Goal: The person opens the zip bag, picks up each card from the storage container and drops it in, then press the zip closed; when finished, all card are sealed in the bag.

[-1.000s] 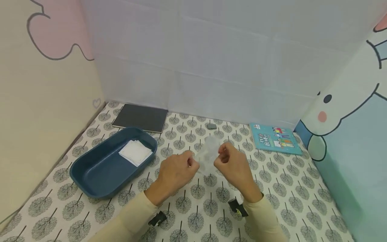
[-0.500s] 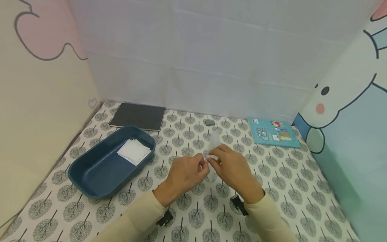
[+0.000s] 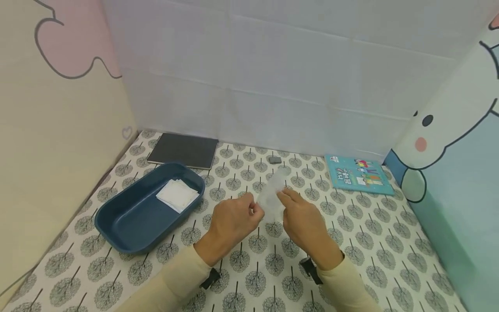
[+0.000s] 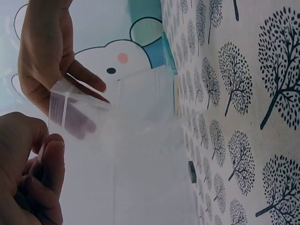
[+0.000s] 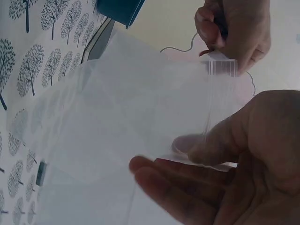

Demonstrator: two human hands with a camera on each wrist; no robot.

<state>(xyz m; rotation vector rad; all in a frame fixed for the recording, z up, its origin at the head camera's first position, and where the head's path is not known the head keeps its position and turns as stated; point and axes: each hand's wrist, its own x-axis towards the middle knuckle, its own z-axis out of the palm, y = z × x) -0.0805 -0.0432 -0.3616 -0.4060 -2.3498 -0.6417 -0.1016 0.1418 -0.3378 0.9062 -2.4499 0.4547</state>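
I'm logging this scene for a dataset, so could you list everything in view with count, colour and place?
clear zip bag: 1, transparent, held up between both hands above the table middle
tray: 1, dark blue, left on the table
white squares: a small stack, white, inside the tray's far end
notebook: 1, black, far left by the back wall
booklet: 1, teal, far right
small block: 1, grey, far middle
tablecloth: 1, white with grey trees, covers the table
left hand: 1, pinches the bag's zip edge
right hand: 1, holds the bag's other side
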